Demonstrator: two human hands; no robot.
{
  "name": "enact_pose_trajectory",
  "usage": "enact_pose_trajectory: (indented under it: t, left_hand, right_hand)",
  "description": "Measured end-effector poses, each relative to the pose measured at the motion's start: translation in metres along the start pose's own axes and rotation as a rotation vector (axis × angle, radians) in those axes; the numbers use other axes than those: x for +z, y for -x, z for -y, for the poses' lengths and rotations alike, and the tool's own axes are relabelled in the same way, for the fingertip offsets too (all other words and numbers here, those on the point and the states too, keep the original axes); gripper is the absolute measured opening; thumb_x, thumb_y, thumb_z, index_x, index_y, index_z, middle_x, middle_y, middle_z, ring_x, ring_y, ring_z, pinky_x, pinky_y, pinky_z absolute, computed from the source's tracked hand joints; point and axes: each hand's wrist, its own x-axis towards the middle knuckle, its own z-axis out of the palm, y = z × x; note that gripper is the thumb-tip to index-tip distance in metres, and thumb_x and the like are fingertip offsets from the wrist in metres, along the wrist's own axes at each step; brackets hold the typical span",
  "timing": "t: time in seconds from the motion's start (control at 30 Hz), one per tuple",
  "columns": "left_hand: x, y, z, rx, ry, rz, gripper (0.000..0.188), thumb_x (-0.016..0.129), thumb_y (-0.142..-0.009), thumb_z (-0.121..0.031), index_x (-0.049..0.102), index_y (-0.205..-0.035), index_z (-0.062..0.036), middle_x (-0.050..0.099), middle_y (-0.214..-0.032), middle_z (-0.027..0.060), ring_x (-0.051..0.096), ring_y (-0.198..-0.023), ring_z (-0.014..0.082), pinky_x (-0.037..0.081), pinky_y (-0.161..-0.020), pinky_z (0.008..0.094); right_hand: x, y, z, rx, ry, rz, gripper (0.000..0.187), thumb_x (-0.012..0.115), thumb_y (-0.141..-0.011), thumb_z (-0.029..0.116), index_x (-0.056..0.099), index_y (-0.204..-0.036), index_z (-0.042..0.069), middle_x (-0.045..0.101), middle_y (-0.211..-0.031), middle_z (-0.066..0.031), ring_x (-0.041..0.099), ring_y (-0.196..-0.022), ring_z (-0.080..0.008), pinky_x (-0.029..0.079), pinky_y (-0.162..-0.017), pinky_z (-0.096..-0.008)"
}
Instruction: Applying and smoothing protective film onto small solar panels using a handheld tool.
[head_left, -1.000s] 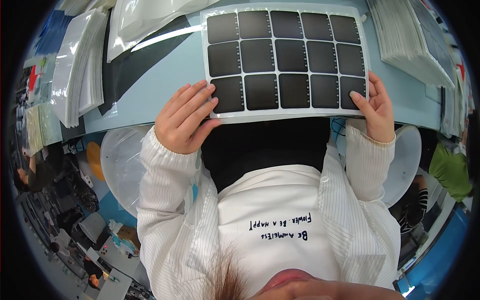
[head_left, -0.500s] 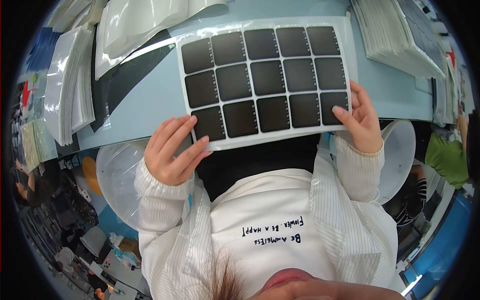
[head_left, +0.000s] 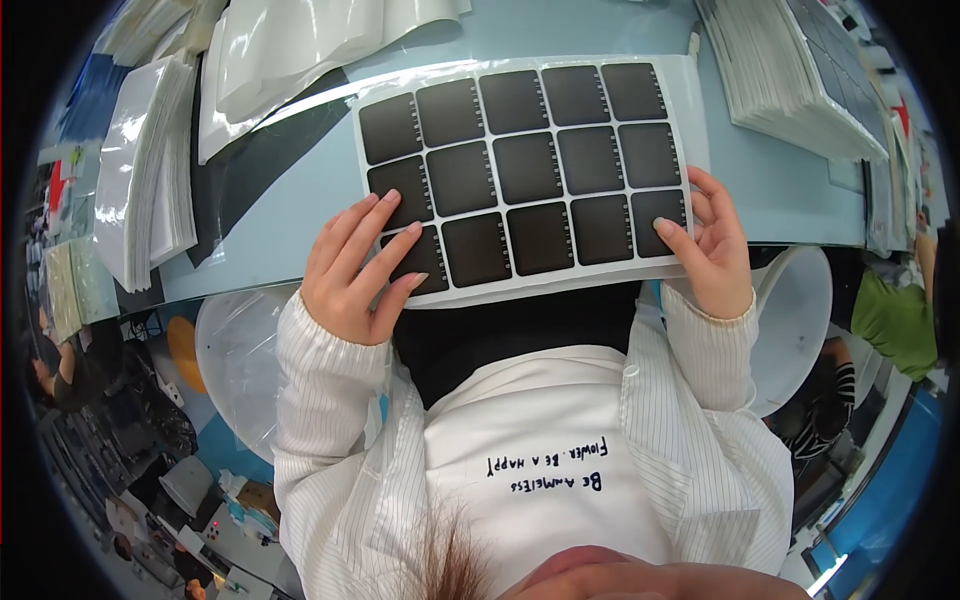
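Observation:
A white-backed sheet (head_left: pixel 528 168) with rows of black rounded squares, each with small marks along one side, lies over the near edge of the table. My right hand (head_left: pixel 715 245) grips its right edge, thumb on top of a corner square and the other fingers curled at the edge. Across the lower left corner, my left hand (head_left: pixel 348 270) rests with its fingers spread on the black squares. A clear, shiny sheet (head_left: pixel 690 110) shows from under the far and right sides of the held sheet.
Stacks of white sheets stand at the left (head_left: pixel 150 175) and the far right (head_left: pixel 785 85). Glossy white film (head_left: pixel 300 55) lies at the back left. Below the table edge are a plastic-lined white bin (head_left: pixel 238 360) and a second white bin (head_left: pixel 800 310). Other people are at both sides.
The sheet has come a little nearer to me and slightly left. My left fingers have moved farther onto its squares; my right hand has kept its grip.

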Motion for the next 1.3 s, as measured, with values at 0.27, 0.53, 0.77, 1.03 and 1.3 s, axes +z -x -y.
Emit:
enact_pose_trajectory:
  t: [0.27, 0.53, 0.77, 1.03, 1.3]
  left_hand:
    - [0.002, -0.003, 0.005, 0.007, -0.016, 0.021, 0.042, 0.076, -0.075, -0.018, 0.068, -0.115, -0.0054, 0.059, -0.131, 0.0167, 0.053, -0.121, 0.0382, 0.047, -0.092, 0.0437]
    - [0.008, -0.010, 0.012, -0.004, 0.034, 0.011, 0.042, 0.074, -0.077, -0.012, 0.067, -0.118, -0.0049, 0.058, -0.134, 0.0157, 0.051, -0.126, 0.0376, 0.045, -0.098, 0.0432]
    - [0.013, -0.016, 0.002, -0.177, 0.125, -0.159, 0.052, 0.075, -0.076, -0.003, 0.059, -0.126, 0.0017, 0.058, -0.131, 0.0200, 0.055, -0.120, 0.0378, 0.046, -0.098, 0.0411]
    - [0.021, -0.014, 0.004, -0.179, 0.080, -0.254, 0.050, 0.078, -0.075, -0.005, 0.062, -0.121, 0.0026, 0.065, -0.119, 0.0179, 0.063, -0.105, 0.0339, 0.051, -0.090, 0.0376]
    - [0.024, -0.013, 0.002, -0.239, 0.068, -0.324, 0.046, 0.081, -0.072, -0.007, 0.065, -0.114, 0.0020, 0.068, -0.113, 0.0167, 0.066, -0.095, 0.0320, 0.053, -0.083, 0.0356]
  right_hand:
    - [0.004, -0.003, 0.004, 0.044, 0.006, -0.024, 0.052, 0.053, -0.093, -0.002, 0.031, -0.140, -0.003, 0.058, -0.122, -0.0141, 0.063, -0.100, -0.0150, 0.061, -0.063, -0.0260]
    - [-0.006, -0.001, -0.003, 0.023, -0.008, 0.017, 0.056, 0.055, -0.092, -0.004, 0.029, -0.141, -0.004, 0.056, -0.128, -0.0153, 0.056, -0.115, -0.0177, 0.044, -0.099, -0.0290]
    - [-0.009, -0.002, -0.005, 0.016, -0.009, 0.023, 0.054, 0.057, -0.090, -0.005, 0.029, -0.137, -0.004, 0.054, -0.129, -0.0154, 0.055, -0.115, -0.0173, 0.043, -0.099, -0.0287]
    - [-0.005, -0.002, -0.006, 0.018, -0.037, -0.012, 0.054, 0.057, -0.091, -0.004, 0.028, -0.136, -0.004, 0.052, -0.131, -0.0160, 0.055, -0.116, -0.0177, 0.044, -0.099, -0.0278]
    - [0.002, -0.001, 0.002, 0.079, -0.026, -0.058, 0.052, 0.056, -0.092, -0.002, 0.029, -0.136, -0.005, 0.051, -0.133, -0.0152, 0.055, -0.115, -0.0176, 0.050, -0.093, -0.0274]
